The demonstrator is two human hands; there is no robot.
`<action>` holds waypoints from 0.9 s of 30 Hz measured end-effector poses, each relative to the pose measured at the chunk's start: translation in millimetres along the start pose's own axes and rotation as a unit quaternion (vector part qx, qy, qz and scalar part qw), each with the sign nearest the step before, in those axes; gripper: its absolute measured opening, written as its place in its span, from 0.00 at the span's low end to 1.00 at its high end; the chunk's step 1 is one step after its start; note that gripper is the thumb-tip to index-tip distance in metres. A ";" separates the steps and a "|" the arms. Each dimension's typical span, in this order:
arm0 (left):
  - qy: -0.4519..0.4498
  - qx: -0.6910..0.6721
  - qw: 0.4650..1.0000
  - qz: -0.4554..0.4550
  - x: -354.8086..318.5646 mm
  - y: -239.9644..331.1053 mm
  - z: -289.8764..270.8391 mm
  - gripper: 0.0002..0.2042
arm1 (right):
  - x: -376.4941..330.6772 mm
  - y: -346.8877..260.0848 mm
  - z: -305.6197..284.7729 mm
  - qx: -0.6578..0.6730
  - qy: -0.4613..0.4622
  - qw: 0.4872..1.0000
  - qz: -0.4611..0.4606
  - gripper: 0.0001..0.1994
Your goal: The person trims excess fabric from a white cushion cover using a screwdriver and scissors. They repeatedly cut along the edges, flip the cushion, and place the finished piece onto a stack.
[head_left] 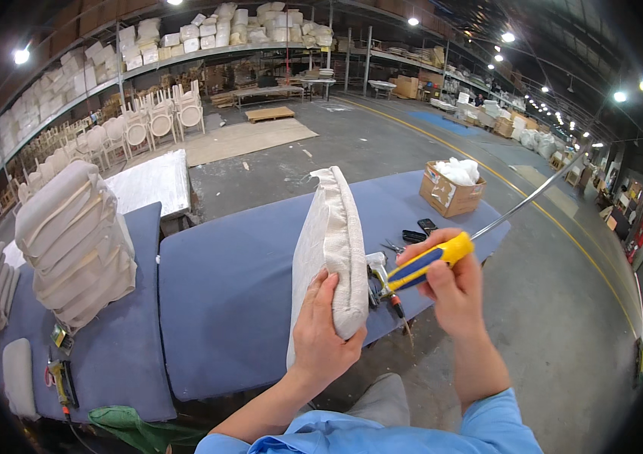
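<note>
My left hand (323, 331) grips the lower end of a light grey upholstered cushion (342, 250), stood on its edge on the blue padded table. Gathered, frayed fabric runs along the side facing up. Raised to the right of the cushion, my right hand (457, 295) is closed round the yellow and blue handle of a screwdriver (442, 255). Its long metal shaft points up and to the right, away from the cushion. Partly hidden behind the cushion and screwdriver handle lies an air staple gun (376, 265) with an orange hose fitting.
Left on the blue table (223, 280) stands a stack of covered cushions (75, 242); a second staple gun (60, 382) lies nearer me. At the far right corner sits a cardboard box (450, 193) of white stuffing. Pliers and a black phone (427, 225) lie before it.
</note>
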State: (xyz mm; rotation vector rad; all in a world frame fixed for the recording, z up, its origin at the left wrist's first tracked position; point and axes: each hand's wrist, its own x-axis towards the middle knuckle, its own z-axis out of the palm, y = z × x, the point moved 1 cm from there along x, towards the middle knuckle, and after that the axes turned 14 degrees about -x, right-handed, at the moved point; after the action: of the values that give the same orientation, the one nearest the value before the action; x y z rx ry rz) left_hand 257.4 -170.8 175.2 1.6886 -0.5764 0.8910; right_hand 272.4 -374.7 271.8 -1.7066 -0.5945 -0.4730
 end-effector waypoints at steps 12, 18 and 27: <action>-0.069 -0.017 0.996 0.047 -8.1 8.5 33.2 0.40 | -14.6 -54.0 -21.4 0.090 0.038 0.993 -0.073 0.16; -0.094 -0.005 0.995 0.038 -14.2 7.1 43.4 0.40 | -23.6 -20.3 -17.1 -0.103 -0.068 0.992 -0.042 0.15; -0.124 -0.002 0.992 0.016 -9.3 4.7 56.4 0.42 | -37.0 -23.7 -31.7 0.026 0.077 0.993 -0.085 0.18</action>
State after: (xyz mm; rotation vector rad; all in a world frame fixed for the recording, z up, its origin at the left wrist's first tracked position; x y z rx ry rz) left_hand 263.5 -226.6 163.3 1.8039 -0.7726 0.7058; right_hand 228.8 -406.8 274.4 -1.5598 -0.6371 -0.6978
